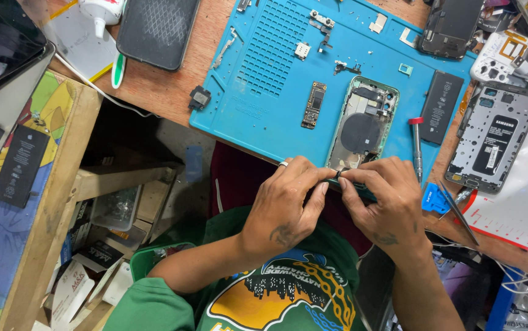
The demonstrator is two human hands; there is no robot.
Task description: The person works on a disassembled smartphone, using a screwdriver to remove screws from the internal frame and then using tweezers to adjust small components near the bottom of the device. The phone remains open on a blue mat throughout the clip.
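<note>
Two hands meet at near edge of blue mat [264, 92] | left hand [285, 208] curled, fingertips pinching a small dark part [338, 174], apparently a screw or clip | right hand [386, 205] pinches same part from opposite side | opened phone housing [363, 122] just beyond fingertips | red-capped screwdriver [416, 147] beside housing.

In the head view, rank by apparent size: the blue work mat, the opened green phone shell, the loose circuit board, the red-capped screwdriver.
1. Blue work mat
2. Opened green phone shell
3. Red-capped screwdriver and loose circuit board: screwdriver is longer, board wider, so too close to rank.
</note>
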